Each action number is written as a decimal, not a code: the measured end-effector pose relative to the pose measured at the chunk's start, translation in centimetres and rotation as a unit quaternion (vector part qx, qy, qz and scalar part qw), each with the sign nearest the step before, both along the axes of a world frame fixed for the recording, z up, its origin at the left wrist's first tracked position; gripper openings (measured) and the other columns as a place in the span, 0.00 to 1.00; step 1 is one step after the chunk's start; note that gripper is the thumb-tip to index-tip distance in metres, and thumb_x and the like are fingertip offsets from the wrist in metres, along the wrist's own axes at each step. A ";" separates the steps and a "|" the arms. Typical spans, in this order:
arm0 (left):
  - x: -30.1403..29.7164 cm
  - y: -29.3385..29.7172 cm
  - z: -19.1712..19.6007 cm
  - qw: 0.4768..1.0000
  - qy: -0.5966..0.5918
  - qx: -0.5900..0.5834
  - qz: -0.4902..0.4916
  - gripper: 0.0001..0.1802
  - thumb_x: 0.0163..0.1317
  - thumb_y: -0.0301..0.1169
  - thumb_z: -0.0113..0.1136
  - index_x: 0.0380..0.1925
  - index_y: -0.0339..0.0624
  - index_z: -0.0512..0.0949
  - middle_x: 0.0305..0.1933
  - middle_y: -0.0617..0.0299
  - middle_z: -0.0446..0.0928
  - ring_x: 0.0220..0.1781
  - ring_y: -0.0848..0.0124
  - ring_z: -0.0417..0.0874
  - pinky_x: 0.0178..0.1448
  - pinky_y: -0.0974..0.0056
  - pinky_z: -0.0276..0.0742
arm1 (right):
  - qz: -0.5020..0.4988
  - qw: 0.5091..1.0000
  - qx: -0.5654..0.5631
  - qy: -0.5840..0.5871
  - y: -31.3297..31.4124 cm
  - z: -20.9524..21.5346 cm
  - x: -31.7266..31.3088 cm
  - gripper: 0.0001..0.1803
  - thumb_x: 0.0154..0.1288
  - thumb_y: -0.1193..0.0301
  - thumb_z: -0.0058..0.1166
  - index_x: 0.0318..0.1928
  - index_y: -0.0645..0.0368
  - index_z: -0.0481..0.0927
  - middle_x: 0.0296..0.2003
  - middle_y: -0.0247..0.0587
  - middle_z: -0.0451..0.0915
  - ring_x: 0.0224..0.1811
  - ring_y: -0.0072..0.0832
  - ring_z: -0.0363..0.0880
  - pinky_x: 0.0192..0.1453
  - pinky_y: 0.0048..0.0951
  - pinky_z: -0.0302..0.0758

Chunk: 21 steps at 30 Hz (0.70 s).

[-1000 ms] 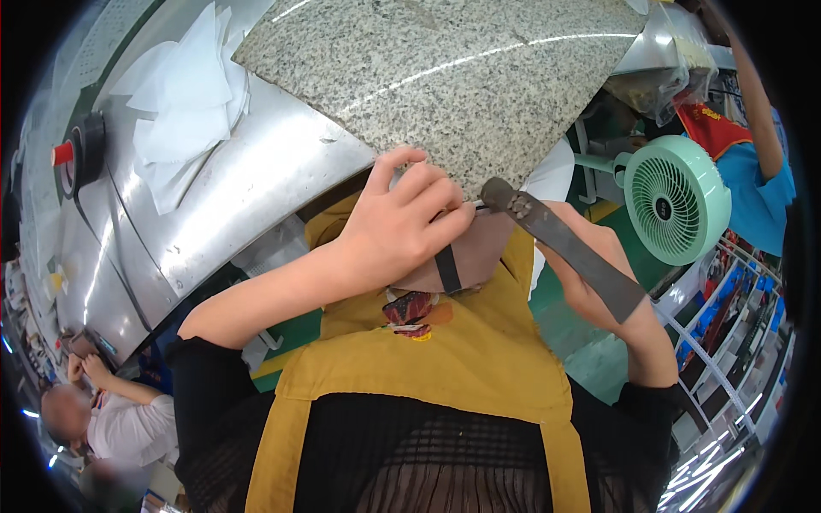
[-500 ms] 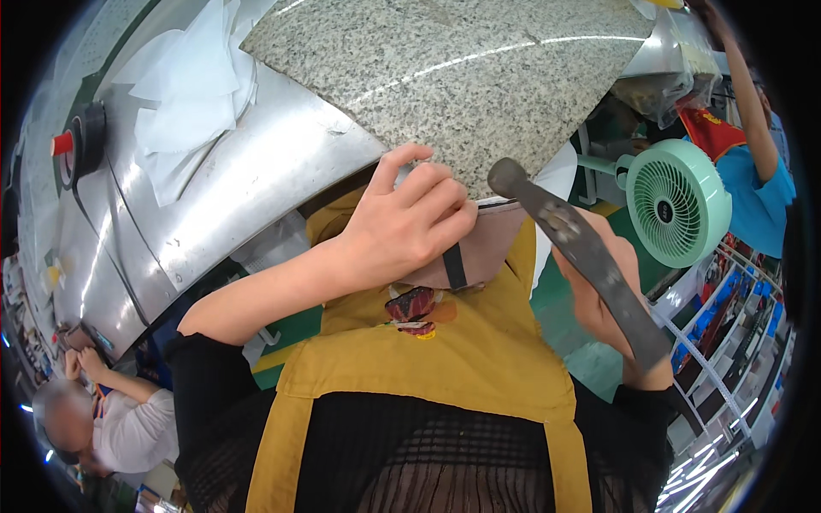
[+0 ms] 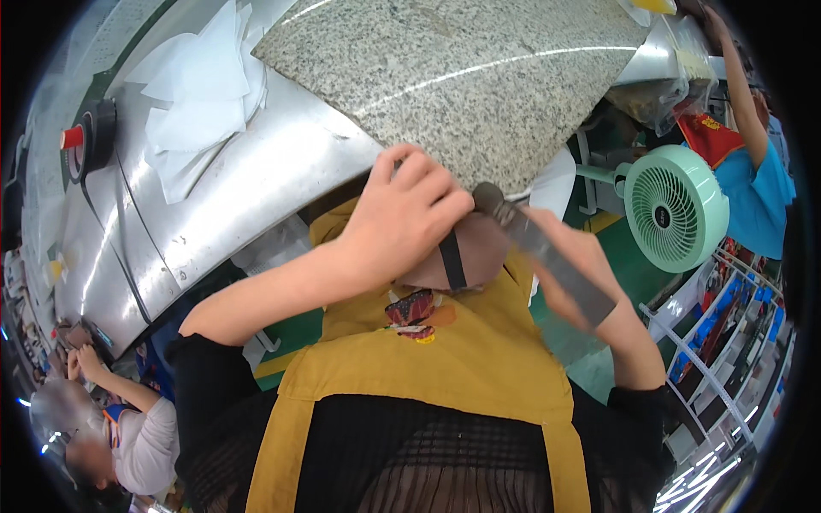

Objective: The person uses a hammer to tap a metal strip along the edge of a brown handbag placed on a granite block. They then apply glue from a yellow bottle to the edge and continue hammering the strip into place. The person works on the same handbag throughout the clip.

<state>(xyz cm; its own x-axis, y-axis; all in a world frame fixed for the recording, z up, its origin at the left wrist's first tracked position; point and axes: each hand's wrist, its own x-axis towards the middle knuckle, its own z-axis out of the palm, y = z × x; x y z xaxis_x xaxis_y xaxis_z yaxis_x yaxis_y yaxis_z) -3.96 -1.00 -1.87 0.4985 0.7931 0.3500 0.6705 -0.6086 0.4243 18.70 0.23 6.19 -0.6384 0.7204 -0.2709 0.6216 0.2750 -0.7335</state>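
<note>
My right hand [image 3: 581, 256] is closed round a dark hammer [image 3: 569, 274], blurred by motion. The hammer's rounded head is low at the front edge of a speckled granite slab [image 3: 462, 94], beside my left fingertips. With curled fingers my left hand [image 3: 406, 209] holds a mauve leather-like piece [image 3: 486, 248] against that edge. A black strip [image 3: 451, 261] runs down the piece, whose lower part hangs in front of my mustard apron [image 3: 428, 363]. My left hand hides its upper left part, and I cannot tell whether the hammer touches it.
White sheets [image 3: 201, 94] lie on the metal tabletop [image 3: 274, 162] at left, near a black tape roll [image 3: 98, 141]. A green fan [image 3: 676, 209] stands at right, close to a blue-shirted person [image 3: 757, 192]. Another person [image 3: 145, 436] sits at lower left.
The hammer has come down and left, its head now nearer my left fingertips and the slab's edge. My left hand keeps its hold on the mauve piece.
</note>
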 end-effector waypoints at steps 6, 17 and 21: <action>0.0 1.1 1.7 0.990 -0.065 -0.122 -0.033 0.08 0.49 0.27 0.64 0.29 0.47 0.75 0.32 0.65 0.72 0.41 0.64 0.72 0.53 0.59 0.65 | -0.120 0.988 -0.086 0.054 0.4 0.9 2.0 0.15 0.68 0.77 0.46 0.54 0.64 0.70 0.32 0.46 0.74 0.31 0.35 0.73 0.39 0.27 0.71; 0.6 1.9 0.3 0.996 -0.034 0.017 -0.079 0.11 0.45 0.27 0.63 0.32 0.47 0.77 0.33 0.67 0.72 0.42 0.66 0.72 0.53 0.58 0.67 | -0.005 0.999 0.038 0.006 0.8 0.7 1.9 0.24 0.56 0.77 0.52 0.55 0.61 0.68 0.42 0.49 0.77 0.39 0.50 0.79 0.36 0.39 0.76; 0.4 2.0 0.1 0.991 -0.003 0.086 -0.106 0.13 0.43 0.28 0.59 0.33 0.45 0.76 0.34 0.66 0.71 0.42 0.66 0.73 0.55 0.57 0.68 | -0.015 0.996 0.081 0.029 0.4 1.0 1.4 0.22 0.57 0.77 0.52 0.54 0.62 0.68 0.40 0.51 0.77 0.39 0.49 0.79 0.36 0.39 0.76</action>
